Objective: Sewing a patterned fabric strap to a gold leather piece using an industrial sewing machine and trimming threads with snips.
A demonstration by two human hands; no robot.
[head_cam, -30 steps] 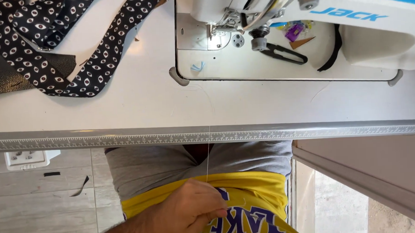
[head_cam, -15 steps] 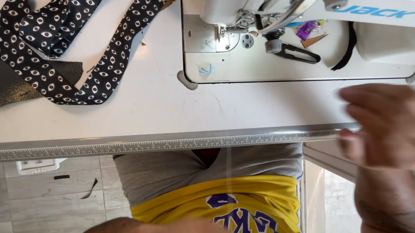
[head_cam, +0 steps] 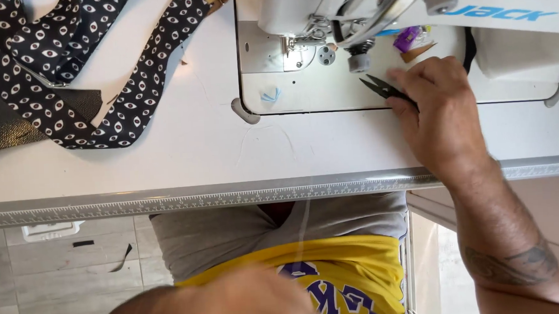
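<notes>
My right hand point(head_cam: 438, 115) reaches over the table edge onto the bed of the white sewing machine point(head_cam: 348, 9). Its fingers are closed over the handle of black thread snips point(head_cam: 380, 86), whose blades stick out to the left. The needle and presser foot point(head_cam: 299, 43) are further left, apart from the hand. My left hand point(head_cam: 235, 300) is a blurred shape low over my lap, in front of a yellow shirt point(head_cam: 353, 267); its fingers cannot be made out. A thin pale thread point(head_cam: 304, 222) hangs from the table edge down toward the lap.
Black fabric strips with a white eye print point(head_cam: 68, 72) lie at the table's left, over a dark gold-flecked piece point(head_cam: 8, 125). A metal ruler strip point(head_cam: 199, 197) runs along the front edge. A purple clip and small scraps point(head_cam: 409, 39) sit behind the snips. Tiled floor shows below.
My right hand came in from the right, crossed the table edge and closed on the snips. My left hand stayed low at my lap. The view shifted slightly.
</notes>
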